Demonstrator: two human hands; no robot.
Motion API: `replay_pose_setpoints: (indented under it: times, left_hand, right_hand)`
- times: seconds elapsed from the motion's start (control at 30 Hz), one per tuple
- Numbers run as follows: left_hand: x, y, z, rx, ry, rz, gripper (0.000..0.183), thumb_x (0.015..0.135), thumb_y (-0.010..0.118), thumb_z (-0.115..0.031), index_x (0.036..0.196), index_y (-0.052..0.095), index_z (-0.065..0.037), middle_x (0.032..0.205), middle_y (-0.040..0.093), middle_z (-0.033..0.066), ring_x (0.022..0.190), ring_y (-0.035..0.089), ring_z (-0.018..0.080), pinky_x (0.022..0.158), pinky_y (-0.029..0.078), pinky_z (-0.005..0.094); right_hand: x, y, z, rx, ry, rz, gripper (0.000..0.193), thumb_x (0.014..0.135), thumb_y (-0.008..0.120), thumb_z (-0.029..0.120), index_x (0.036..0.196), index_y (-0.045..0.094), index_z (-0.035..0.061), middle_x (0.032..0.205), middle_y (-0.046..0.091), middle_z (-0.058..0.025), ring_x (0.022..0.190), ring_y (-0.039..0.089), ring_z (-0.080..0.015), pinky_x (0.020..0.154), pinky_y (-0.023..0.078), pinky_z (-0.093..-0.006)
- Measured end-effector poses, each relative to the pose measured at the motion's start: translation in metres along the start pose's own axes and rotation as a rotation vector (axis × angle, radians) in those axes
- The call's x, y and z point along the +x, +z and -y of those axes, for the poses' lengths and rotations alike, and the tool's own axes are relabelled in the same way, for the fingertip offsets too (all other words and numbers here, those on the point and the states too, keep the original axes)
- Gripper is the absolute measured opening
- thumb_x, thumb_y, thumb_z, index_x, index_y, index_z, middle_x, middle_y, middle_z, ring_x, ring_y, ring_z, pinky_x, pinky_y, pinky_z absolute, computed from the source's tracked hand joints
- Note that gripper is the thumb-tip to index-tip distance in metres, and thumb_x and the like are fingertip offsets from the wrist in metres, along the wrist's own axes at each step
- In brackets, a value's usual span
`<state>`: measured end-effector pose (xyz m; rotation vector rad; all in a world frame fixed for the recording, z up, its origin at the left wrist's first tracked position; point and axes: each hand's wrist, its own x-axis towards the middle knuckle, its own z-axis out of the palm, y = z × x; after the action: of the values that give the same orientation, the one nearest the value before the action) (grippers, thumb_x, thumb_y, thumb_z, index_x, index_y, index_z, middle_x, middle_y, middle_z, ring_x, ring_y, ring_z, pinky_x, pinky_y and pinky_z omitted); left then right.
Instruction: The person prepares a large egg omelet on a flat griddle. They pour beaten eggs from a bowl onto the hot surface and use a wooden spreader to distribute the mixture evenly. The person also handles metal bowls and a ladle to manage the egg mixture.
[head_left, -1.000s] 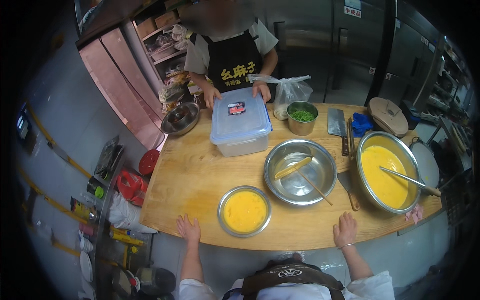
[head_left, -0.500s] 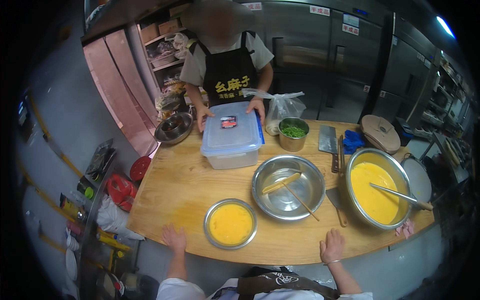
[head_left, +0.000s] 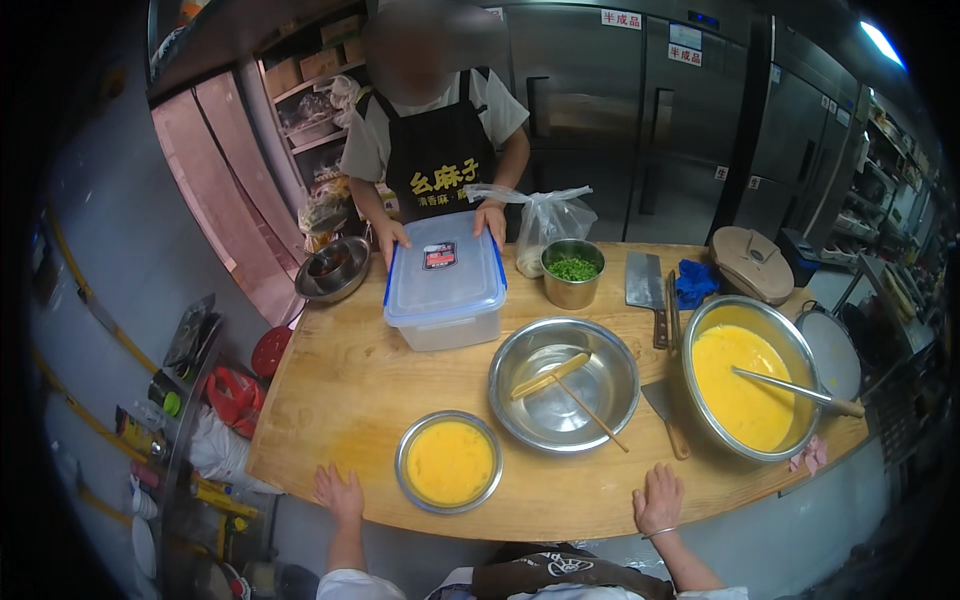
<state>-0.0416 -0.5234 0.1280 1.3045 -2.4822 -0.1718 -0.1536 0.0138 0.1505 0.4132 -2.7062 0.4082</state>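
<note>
Spreading out before the person, the wooden table (head_left: 330, 400) meets both hands along its near edge. The left hand (head_left: 340, 490) rests there palm down, fingers fanned wide; the right hand (head_left: 658, 497) lies likewise at the edge, flattened, its fingers loosely spread and pointing away from the body. Neither grips a thing.

Between them, closer to the left hand, sits the small bowl (head_left: 448, 508), filled with yellow liquid (head_left: 450, 462). Just beyond and to its right stands a wide basin (head_left: 540, 418), with a yellowish strip (head_left: 548, 378) in it and a thin stick (head_left: 593, 415) jutting over the rim.

Near the right hand lies a scraper (head_left: 678, 440); beside it, the large bowl (head_left: 742, 452) contains yellow liquid and a long-handled tool (head_left: 790, 387).

Across the table, a co-worker's hands (head_left: 490, 222) touch a lidded box (head_left: 445, 285). To its right are a pot (head_left: 572, 292) of chopped greens, a cleaver (head_left: 644, 283) and a blue cloth (head_left: 695, 284).
</note>
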Motion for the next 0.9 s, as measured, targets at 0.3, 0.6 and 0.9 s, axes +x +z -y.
replay_pose_setpoints:
  times: [0.3, 0.6, 0.9]
  left_hand:
    - [0.001, -0.002, -0.003, 0.0, -0.025, -0.007, 0.052, 0.079, 0.052, -0.036, 0.122, 0.043, -0.008, 0.132, 0.03, 0.0183, 0.124, 0.023, 0.033, 0.1, 0.014, 0.0507]
    - [0.003, 0.007, 0.001, 0.049, -0.021, -0.016, 0.052, 0.079, 0.051, -0.036, 0.122, 0.041, -0.009, 0.132, 0.031, 0.0179, 0.125, 0.024, 0.0324, 0.099, 0.016, 0.052]
    - [0.003, 0.003, -0.003, 0.054, -0.035, 0.014, 0.051, 0.081, 0.049, -0.037, 0.123, 0.04, -0.009, 0.133, 0.03, 0.0161, 0.126, 0.021, 0.0305, 0.1, 0.014, 0.0521]
  right_hand:
    - [0.003, -0.005, 0.003, 0.02, 0.023, 0.03, 0.047, 0.07, 0.06, 0.018, 0.109, 0.046, -0.0033, 0.118, 0.043, -0.0214, 0.114, 0.036, -0.0377, 0.094, 0.025, -0.0487]
    - [0.002, -0.004, 0.001, 0.018, 0.024, 0.036, 0.046, 0.072, 0.059, 0.022, 0.11, 0.047, -0.0025, 0.12, 0.043, -0.0202, 0.115, 0.035, -0.0364, 0.095, 0.023, -0.048]
    - [0.001, -0.002, 0.0, -0.001, 0.044, 0.052, 0.046, 0.073, 0.058, 0.023, 0.11, 0.047, -0.0023, 0.121, 0.043, -0.0194, 0.116, 0.035, -0.0346, 0.096, 0.022, -0.047]
